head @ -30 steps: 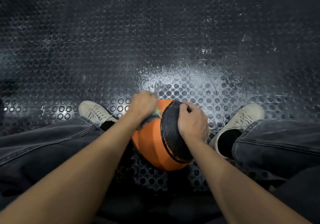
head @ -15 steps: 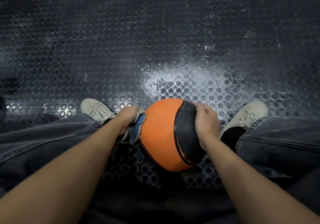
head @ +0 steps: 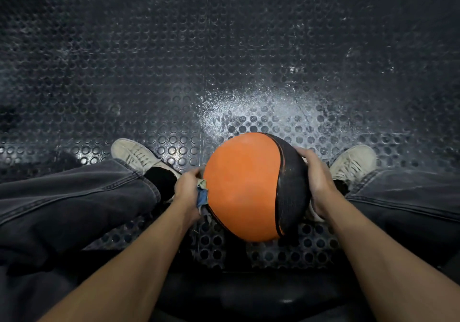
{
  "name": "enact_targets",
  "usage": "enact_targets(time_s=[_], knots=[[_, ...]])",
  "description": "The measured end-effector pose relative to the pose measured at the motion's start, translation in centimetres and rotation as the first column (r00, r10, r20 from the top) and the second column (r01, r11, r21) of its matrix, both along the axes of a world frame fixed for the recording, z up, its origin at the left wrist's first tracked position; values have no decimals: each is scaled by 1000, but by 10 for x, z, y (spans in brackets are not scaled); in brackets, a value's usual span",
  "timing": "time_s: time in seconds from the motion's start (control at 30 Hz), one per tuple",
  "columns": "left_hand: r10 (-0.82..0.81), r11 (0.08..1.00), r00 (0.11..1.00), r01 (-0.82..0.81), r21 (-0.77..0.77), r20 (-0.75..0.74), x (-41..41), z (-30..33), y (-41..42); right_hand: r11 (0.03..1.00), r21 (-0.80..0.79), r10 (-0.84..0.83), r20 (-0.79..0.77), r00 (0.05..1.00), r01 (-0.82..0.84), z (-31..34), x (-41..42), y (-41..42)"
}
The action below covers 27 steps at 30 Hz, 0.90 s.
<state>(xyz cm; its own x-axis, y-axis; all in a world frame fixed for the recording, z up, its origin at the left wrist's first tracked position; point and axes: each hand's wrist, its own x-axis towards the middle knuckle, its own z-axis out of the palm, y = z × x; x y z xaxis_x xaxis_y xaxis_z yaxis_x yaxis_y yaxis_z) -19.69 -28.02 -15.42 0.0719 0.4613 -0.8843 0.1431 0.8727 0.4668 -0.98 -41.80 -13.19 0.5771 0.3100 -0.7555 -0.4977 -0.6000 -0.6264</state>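
Lower now, left hand (head: pixel 188 192) pinches the cloth (head: pixel 202 196) to the ball (head: pixel 244 187), held between my shoes (head: pixel 134 153); right hand (head: pixel 317 179) curls round its black panel. Mid-wipe, I judge; next, rotate to a fresh patch.

Cloth (head: pixel 202 195) mostly hidden between left hand (head: pixel 187 189) and ball (head: pixel 242 187); forearms (head: pixel 139 259) cut off at the bottom edge

A black rubber floor with raised round studs (head: pixel 149 72) bears a whitish speckled patch (head: pixel 261 107). Two worn off-white lace-up sneakers, left (head: pixel 134 156) and right (head: pixel 353 163), stand on it, below dark grey denim trouser legs (head: pixel 74 192).
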Motion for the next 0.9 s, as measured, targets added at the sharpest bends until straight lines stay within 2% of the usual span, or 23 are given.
enact_targets(time_s=[0.07, 0.1, 0.17, 0.2, 0.23, 0.3, 0.33, 0.4, 0.43, 0.47, 0.5, 0.53, 0.6, 0.63, 0.67, 0.7, 0.73, 0.77, 0.83, 0.87, 0.9], knots=[[-47, 997, 999, 48, 65, -16, 11, 10, 3, 998, 2, 58, 96, 994, -59, 2, 2, 5], [-81, 988, 994, 90, 124, -70, 18, 13, 4, 994, -9, 107, 151, 983, -107, 4, -1, 8], [-210, 905, 933, 299, 303, -291, 29, 18, 1, 982, -32, 189, 261, 947, -187, 7, -10, 11], [-260, 815, 862, 438, 380, -435, 32, 23, -3, 980, -46, 197, 313, 929, -193, 4, -15, 11], [-285, 705, 797, 551, 447, -533, 34, 25, -9, 982, -46, 186, 355, 916, -182, 3, -18, 11], [-357, 441, 740, 672, 595, -570, 39, 36, -27, 984, -23, 173, 399, 901, -179, 0, -19, 14], [-429, 263, 714, 685, 680, -553, 42, 43, -36, 982, -24, 180, 408, 895, -186, -2, -19, 14], [-553, -218, 547, 633, 743, -628, 47, 45, -44, 983, -14, 173, 425, 888, -185, -5, -16, 16], [-569, -383, 467, 577, 721, -677, 46, 42, -40, 985, -1, 158, 426, 891, -175, -6, -16, 17], [-584, -436, 413, 567, 699, -699, 44, 39, -34, 986, 10, 145, 428, 892, -165, -7, -17, 17], [-598, -399, 397, 606, 688, -696, 45, 40, -27, 989, 10, 131, 432, 893, -150, -7, -19, 16], [-615, -237, 452, 675, 698, -646, 48, 44, -18, 992, 6, 113, 435, 893, -128, -7, -20, 16], [-600, 304, 629, 750, 587, -493, 65, 43, 10, 997, -27, 81, 444, 892, -77, -5, -23, 21], [-570, 497, 673, 739, 455, -472, 74, 41, 27, 997, -46, 75, 446, 892, -60, -2, -26, 24], [-588, 544, 640, 766, 344, -495, 83, 43, 40, 997, -64, 75, 444, 893, -51, 0, -29, 29], [-622, 489, 576, 815, 311, -530, 89, 45, 44, 996, -83, 73, 439, 896, -40, 3, -32, 33], [-661, 372, 504, 863, 341, -556, 93, 48, 38, 995, -93, 62, 438, 897, -24, 4, -32, 36], [-677, 210, 452, 875, 436, -581, 92, 50, 26, 995, -94, 49, 441, 896, -8, 3, -31, 37], [-670, -183, 385, 742, 645, -634, 78, 59, -13, 997, -80, 32, 441, 897, 3, 0, -27, 33], [-688, -315, 349, 646, 695, -636, 70, 60, -24, 997, -70, 42, 438, 898, -13, -2, -26, 30], [-699, -361, 345, 586, 726, -626, 62, 57, -24, 998, -61, 58, 434, 899, -35, -2, -26, 28]])
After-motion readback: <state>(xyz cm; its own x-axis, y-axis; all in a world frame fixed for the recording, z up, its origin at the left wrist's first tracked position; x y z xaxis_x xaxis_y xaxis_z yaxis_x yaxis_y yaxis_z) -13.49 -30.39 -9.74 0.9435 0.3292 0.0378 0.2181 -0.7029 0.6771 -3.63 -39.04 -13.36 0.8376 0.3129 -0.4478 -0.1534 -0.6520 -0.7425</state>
